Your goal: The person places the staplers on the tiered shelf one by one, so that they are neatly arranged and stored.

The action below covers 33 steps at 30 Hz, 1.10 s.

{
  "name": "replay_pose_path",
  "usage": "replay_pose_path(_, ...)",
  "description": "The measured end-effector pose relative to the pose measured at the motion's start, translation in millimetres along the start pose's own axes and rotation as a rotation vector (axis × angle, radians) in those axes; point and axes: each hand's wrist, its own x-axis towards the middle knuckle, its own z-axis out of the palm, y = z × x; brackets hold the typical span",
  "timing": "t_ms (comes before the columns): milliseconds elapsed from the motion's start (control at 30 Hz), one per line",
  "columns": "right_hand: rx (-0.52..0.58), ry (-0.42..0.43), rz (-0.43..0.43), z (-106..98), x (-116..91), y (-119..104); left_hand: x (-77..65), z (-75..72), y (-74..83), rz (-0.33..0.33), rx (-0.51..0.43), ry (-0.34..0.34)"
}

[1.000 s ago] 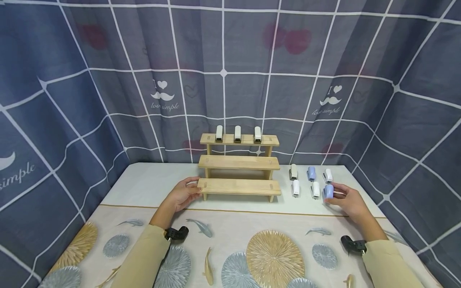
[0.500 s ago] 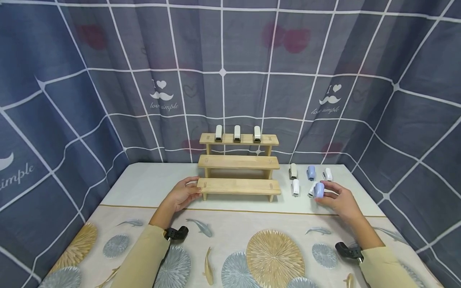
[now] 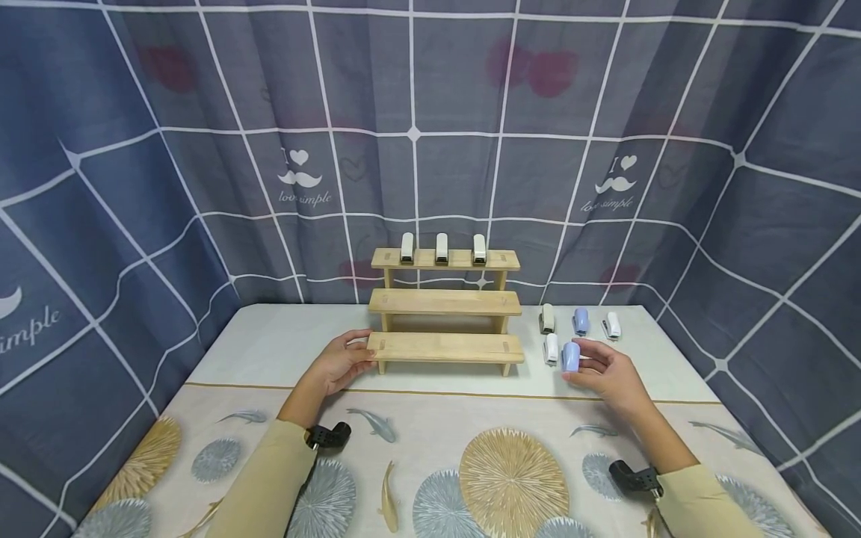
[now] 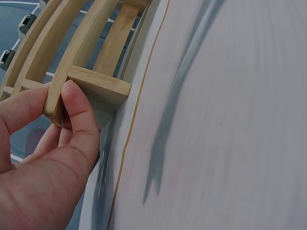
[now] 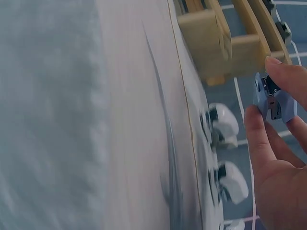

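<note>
My right hand (image 3: 610, 377) pinches a small blue stapler (image 3: 570, 357) between thumb and fingers, a little right of the wooden stand. In the right wrist view the metal underside of that blue stapler (image 5: 274, 99) faces the camera. At the left end of the three-tier wooden stand (image 3: 444, 344), my left hand (image 3: 339, 364) grips the lowest shelf. The left wrist view shows the thumb on top of the shelf end (image 4: 57, 98) and fingers around it. Three white staplers stand in a row on the top shelf, the middle one (image 3: 442, 249) among them.
Right of the stand, a beige stapler (image 3: 547, 319), another blue stapler (image 3: 581, 321) and a white stapler (image 3: 610, 326) form a back row. A white stapler (image 3: 551, 350) stands in front, close to the held one. A checked curtain (image 3: 430, 172) hangs behind the table.
My right hand has lifted the blue stapler from the front right and carried it left, passing a white stapler that is now hidden behind the hand. My left hand has stayed on the stand.
</note>
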Motion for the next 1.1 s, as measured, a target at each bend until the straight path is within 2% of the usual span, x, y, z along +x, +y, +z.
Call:
replay_pose_path(367,0.024,-0.061,-0.005,29,5,-16,0.0,0.2,0.1,-0.01,-0.001,0.002)
replay_pose_path(1100,0.153,-0.168,-0.092,78,23,-43,0.0,-1.2,-0.4,0.007,0.027,-0.001)
